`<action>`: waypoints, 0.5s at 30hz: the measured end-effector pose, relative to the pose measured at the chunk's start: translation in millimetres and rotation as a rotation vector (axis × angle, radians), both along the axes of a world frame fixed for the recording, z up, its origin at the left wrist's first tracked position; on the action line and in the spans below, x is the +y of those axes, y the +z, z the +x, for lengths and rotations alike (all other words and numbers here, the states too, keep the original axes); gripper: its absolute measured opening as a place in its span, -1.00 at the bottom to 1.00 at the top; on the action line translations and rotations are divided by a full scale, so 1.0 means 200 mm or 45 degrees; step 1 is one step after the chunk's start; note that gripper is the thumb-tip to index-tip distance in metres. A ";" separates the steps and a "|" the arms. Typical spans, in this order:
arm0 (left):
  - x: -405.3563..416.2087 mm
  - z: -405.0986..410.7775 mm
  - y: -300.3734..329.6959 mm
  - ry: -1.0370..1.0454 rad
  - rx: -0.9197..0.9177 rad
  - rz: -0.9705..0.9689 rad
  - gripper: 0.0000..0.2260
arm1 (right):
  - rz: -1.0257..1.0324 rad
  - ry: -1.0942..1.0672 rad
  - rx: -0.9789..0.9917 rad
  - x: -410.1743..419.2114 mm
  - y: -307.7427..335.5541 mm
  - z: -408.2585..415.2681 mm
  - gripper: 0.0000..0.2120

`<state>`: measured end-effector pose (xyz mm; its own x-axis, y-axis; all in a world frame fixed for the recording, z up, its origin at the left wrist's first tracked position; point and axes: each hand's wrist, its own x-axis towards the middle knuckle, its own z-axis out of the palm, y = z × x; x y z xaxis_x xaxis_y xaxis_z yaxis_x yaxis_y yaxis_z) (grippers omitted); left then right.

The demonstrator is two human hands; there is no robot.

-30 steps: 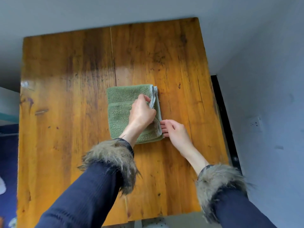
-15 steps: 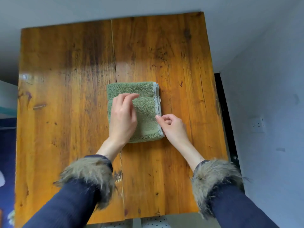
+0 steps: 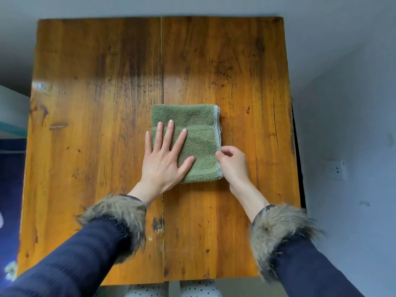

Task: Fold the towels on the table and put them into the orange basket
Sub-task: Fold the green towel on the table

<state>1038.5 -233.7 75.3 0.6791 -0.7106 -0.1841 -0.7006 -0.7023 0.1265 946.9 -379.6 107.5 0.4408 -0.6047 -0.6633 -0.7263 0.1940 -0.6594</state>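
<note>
A green towel [image 3: 192, 121], folded into a small rectangle, lies flat near the middle of the wooden table [image 3: 96, 93]. My left hand [image 3: 165, 157] rests palm down on the towel's left half, fingers straight and spread. My right hand [image 3: 232, 163] sits at the towel's right edge with its fingers curled, pinching the pale hem near the lower right corner. No orange basket is in view.
The table's right edge runs close to a grey wall with a white socket [image 3: 335, 170]. A dark gap [image 3: 296, 146] lies between table and wall. Grey floor shows beyond the far edge, and blue furniture [image 3: 10, 168] stands at the left.
My left hand slid from the towel's right edge to its left half and flattened with fingers spread. My right hand stayed at the right hem. The view has shifted so the table looks squarer.
</note>
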 end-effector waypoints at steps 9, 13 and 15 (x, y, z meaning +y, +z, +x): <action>-0.05 0.13 0.03 -0.021 0.043 -0.200 -0.53 | -1.313 1.014 -0.151 0.01 -0.16 0.19 -0.50; -0.07 0.18 -0.02 -0.014 0.035 -0.149 -0.49 | -1.225 1.012 -0.202 -0.03 -0.26 0.18 -0.48; -0.05 0.17 -0.05 -0.012 0.039 -0.154 -0.49 | -1.217 0.977 -0.242 -0.03 -0.28 0.17 -0.48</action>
